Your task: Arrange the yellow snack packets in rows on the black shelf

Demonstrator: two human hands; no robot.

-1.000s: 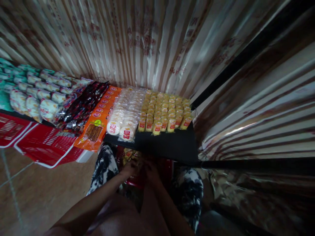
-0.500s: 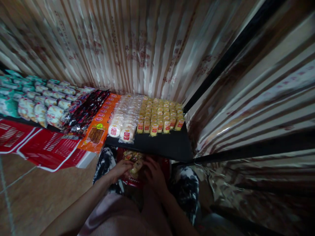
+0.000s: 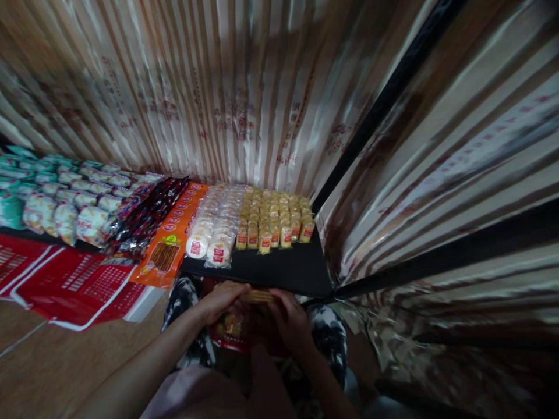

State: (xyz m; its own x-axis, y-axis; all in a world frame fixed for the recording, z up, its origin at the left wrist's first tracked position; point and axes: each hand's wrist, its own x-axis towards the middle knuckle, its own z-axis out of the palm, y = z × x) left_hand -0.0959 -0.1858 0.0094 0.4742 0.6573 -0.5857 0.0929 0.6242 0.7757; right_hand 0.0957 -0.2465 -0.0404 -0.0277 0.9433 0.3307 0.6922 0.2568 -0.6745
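Observation:
My left hand (image 3: 220, 301) and my right hand (image 3: 289, 315) are close together just below the front edge of the black shelf (image 3: 279, 269). Both hands have their fingers curled round a small stack of yellow snack packets (image 3: 257, 297), held between them above a red container (image 3: 231, 331) on my lap. On the shelf stand rows of the same yellow packets with red labels (image 3: 273, 218), and beside them rows of white round packets (image 3: 213, 224).
Left of the white packets lie orange packets (image 3: 172, 235), dark red packets (image 3: 146, 212) and green-and-white bags (image 3: 56, 198). Red printed sheets (image 3: 74, 285) hang off the shelf front at the left. Striped shiny curtains (image 3: 227, 99) close off the back and right. Brown floor (image 3: 52, 366) lies lower left.
My hands have risen from the red container towards the shelf edge, carrying yellow packets. The view has tilted so the shelf sits lower and further off.

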